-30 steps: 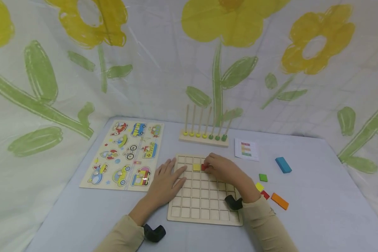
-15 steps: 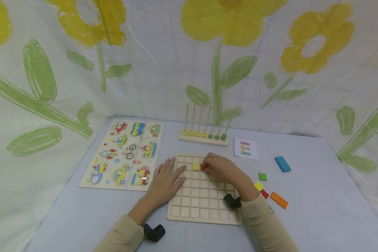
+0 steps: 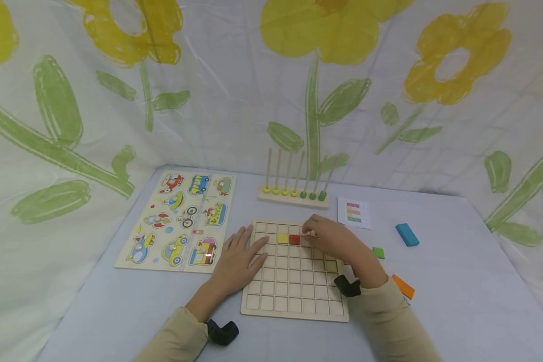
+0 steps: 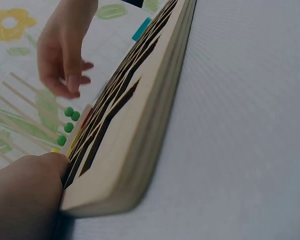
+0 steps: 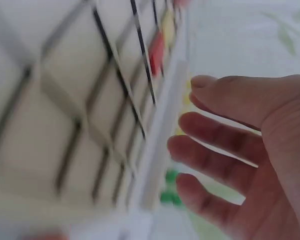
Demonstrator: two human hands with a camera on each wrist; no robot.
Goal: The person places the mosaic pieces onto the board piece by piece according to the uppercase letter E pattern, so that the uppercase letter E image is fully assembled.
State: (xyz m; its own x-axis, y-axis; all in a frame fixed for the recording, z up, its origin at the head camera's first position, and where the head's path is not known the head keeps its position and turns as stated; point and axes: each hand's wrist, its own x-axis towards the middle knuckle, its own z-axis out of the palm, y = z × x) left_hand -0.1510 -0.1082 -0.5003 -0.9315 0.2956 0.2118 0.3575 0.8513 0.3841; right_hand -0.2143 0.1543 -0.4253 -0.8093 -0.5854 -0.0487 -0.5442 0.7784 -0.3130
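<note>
A wooden grid board (image 3: 294, 291) lies on the table. In its upper rows a yellow square tile (image 3: 282, 238) and a red square tile (image 3: 294, 240) sit side by side in neighbouring cells. My left hand (image 3: 239, 261) rests flat on the board's left edge with fingers spread. Just right of the red tile, my right hand (image 3: 330, 239) hovers over the board. In the right wrist view the right hand (image 5: 230, 145) has loosely bent fingers and nothing between them. The red tile (image 5: 157, 54) appears there in its cell, apart from the fingers.
Right of the board lie a green tile (image 3: 378, 252), an orange block (image 3: 403, 286) and a blue block (image 3: 407, 235). A printed card (image 3: 354, 213) and a peg stand with beads (image 3: 294, 196) are behind. A vehicle puzzle board (image 3: 174, 221) lies at the left.
My right hand has let go of the red tile, which stays in its cell beside the yellow one, and has moved to the right. My left hand has not moved.
</note>
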